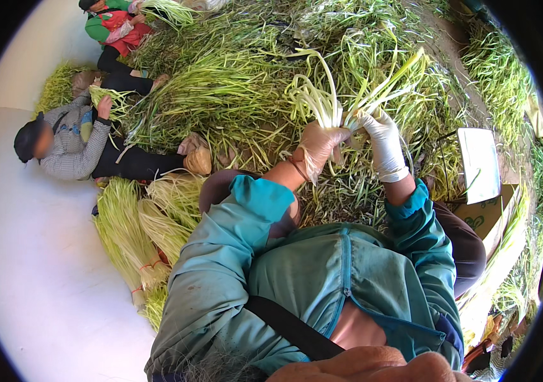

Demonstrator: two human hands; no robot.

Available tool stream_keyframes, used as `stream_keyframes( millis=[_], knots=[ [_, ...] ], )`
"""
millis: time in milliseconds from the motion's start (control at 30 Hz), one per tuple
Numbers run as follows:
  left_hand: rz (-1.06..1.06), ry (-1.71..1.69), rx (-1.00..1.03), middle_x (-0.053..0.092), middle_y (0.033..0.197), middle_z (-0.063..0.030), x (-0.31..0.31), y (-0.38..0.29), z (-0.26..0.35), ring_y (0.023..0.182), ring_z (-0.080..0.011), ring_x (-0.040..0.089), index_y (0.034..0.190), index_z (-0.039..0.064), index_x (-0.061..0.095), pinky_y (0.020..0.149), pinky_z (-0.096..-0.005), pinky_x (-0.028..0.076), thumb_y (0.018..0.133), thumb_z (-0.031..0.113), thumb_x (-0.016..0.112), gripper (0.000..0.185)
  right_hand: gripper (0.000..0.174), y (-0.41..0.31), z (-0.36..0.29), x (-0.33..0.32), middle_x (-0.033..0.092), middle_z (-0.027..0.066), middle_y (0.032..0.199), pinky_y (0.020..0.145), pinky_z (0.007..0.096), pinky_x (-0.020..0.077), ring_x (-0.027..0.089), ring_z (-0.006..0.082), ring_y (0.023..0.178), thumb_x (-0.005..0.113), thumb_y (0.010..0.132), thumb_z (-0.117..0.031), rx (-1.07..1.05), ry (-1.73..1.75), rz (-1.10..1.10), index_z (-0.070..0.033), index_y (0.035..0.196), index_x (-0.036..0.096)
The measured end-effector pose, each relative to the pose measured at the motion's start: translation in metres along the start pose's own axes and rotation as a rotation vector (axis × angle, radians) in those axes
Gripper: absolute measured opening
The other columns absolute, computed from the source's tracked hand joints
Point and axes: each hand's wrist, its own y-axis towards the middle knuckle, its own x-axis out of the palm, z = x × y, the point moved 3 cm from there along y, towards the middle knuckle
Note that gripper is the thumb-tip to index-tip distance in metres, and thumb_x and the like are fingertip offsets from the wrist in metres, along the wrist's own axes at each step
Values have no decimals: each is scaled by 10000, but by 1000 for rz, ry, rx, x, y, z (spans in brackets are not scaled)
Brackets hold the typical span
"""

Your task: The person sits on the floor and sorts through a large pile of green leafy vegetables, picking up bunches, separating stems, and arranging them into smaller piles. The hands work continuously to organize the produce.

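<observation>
My left hand (320,145), in a thin translucent glove, grips a bunch of pale stalks (321,105) with white stems, like blanched garlic chives. Close beside it is my right hand (382,143), in a whitish glove with a wrapped wrist. Its fingers are closed on more yellow-green stalks (386,88), which fan up and to the right. The two hands almost meet at the stem ends, where my fingers hide the exact grip. Under them, cut leaf scraps (343,198) litter the ground between my knees.
A long heap of green stalks (223,90) lies ahead. Tied bundles (128,234) rest to the left, near a seated person (75,143) handling stalks; another person (114,31) sits farther off. At right are a pale panel (479,164) and a cardboard box (488,215).
</observation>
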Motion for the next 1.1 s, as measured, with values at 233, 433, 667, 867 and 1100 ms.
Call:
stream_keyframes(
  millis=[233,433,667,867,1100],
  knots=[
    [86,-238,-32,647,725,-73,-4,6,-12,475,-121,551,887,-28,646,407,-237,418,812,106,631,154,132,-5,5,0,674,17,832,559,186,404,621,74,714,601,899,-165,-3,80,32,-50,954,633],
    [108,-286,4,635,694,-62,-8,13,-12,437,-111,512,902,-37,652,394,-221,379,852,137,630,183,130,-10,25,-5,681,80,894,677,235,524,663,153,766,536,934,-99,14,-14,-4,5,992,590],
    [166,-433,-107,660,721,-124,-23,17,6,380,-81,411,839,-16,637,326,-217,278,865,145,643,164,159,-14,73,-50,666,158,812,662,293,528,667,202,745,535,922,-152,93,-474,-56,-6,882,583],
    [124,-397,-94,651,691,-139,-25,17,5,397,-90,427,913,-25,658,366,-215,293,856,146,661,180,440,-31,130,-143,657,153,884,710,397,492,639,330,822,689,750,-442,313,-1564,-95,-56,956,643],
    [33,-183,-107,639,650,-94,-8,3,-19,415,-112,510,818,-38,685,369,-244,404,833,147,677,186,331,-16,-2,-3,659,47,775,560,248,495,616,113,630,580,925,-316,51,-295,-231,-24,1067,646]
  ],
)
